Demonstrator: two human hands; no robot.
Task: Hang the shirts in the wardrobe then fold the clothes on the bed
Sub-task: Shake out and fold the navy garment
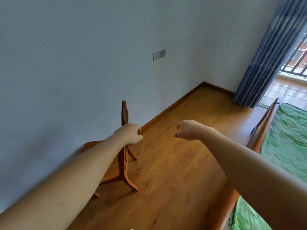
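Your two bare forearms enter from the near edge and reach forward over the wooden floor (174, 171), left arm from the near left, right arm from the near right.

1. Left hand (130, 134): back of the hand up, wrist straight. Its fingers (138, 130) are curled in and pressed together towards the palm. The hand lies across the backrest of the wooden chair (123, 163). You cannot tell whether the fingers grip the backrest or merely pass in front of it.
2. Right hand (186, 130): wrist bent downward, palm facing down. Its fingers (177, 134) hang loosely curled and slightly apart and hold nothing. The two hands are near each other but apart.

The chair stands at the left, just beside the pale wall (66, 63), seen edge-on.

The bed (256, 143) runs along the right edge, from near to far. It has a wooden side rail and a rumpled green sheet (289, 138). Your right forearm crosses over its near part.

Farther off, a socket plate (159, 55) is mounted on the wall. In the far right corner hangs a blue curtain (265, 55), with a balcony railing (297, 60) beyond it.
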